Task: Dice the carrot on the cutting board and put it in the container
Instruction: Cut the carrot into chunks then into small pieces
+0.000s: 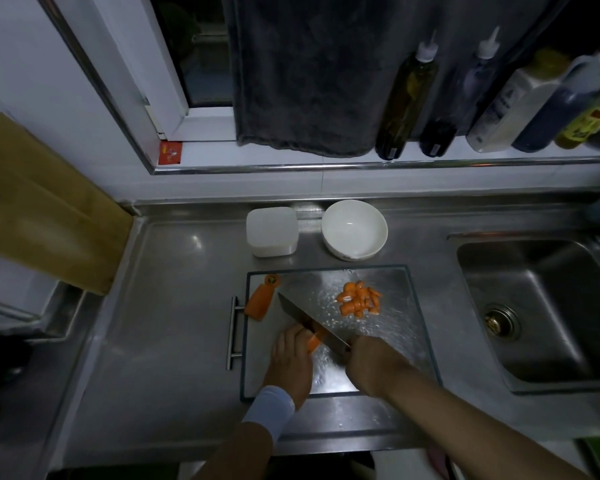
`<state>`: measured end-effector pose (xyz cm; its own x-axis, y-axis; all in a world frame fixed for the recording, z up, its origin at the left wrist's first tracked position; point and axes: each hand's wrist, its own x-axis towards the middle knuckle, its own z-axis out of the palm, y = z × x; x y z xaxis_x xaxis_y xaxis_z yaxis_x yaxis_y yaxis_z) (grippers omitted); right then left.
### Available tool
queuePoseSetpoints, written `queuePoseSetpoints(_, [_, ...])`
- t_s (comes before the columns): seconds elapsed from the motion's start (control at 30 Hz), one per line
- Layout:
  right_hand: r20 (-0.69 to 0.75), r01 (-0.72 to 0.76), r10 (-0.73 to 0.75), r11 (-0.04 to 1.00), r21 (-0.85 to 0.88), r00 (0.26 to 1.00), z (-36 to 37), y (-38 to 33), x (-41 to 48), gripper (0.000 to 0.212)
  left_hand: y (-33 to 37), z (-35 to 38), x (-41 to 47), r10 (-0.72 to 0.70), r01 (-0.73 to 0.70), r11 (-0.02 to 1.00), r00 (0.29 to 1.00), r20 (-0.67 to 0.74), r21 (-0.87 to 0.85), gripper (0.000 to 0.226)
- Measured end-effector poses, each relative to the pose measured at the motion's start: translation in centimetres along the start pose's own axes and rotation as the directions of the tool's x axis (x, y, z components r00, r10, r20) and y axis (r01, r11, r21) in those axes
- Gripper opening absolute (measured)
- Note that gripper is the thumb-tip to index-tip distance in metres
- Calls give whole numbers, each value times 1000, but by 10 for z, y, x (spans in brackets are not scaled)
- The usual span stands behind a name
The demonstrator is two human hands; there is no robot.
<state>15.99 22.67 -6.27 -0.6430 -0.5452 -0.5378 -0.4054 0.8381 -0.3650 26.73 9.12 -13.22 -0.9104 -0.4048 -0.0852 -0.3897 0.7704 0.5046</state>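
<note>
— My right hand is closed around the handle of the knife; the blade runs up and to the left across the cutting board.

— And your other one?

— My left hand is pressed down on a carrot piece, fingers curled over it, right against the flat of the blade. Only a bit of orange shows between my fingers and the steel.

— Where is the rest of the carrot?

— A longer chunk lies at the board's far left corner, with the cut-off top end just beyond it. A heap of cut pieces sits on the far right part of the board, well apart from the knife.

— And the container?

— The white square container stands on the steel worktop just behind the board, beside a white bowl. I see no carrot in either.

— What else is around you?

— The board looks wet, with droplets shining over its middle. It has a metal handle on its left side. The sink is off to my right, and bottles line the sill above, next to a dark hanging towel.
</note>
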Motion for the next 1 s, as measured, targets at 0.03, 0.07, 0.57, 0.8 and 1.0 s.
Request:
queuePoseSetpoints(0.03, [3,1,-1,1000,8,1000,3,1,2,22,0,0,0,-1,1,1000,1000,2,4,48])
queuePoseSetpoints(0.07, [7,1,-1,1000,19,1000,6,2,4,22,0,0,0,-1,1,1000,1000,-3,0,48])
queuePoseSetpoints(0.57, [-22,-24,26,996,88,999,24,-1,10,27,3,-9,-2,27,-27,1000,1000,-4,10,50])
queuePoseSetpoints(0.8, [-13,-12,13,998,67,1000,21,5,-5,21,2,-22,-6,92,-96,995,987,-129,-24,33])
queuePoseSetpoints(1.0, [-32,-47,49,997,68,998,24,8,-16,16,4,-31,-3,50,-56,997,993,-107,-47,23])
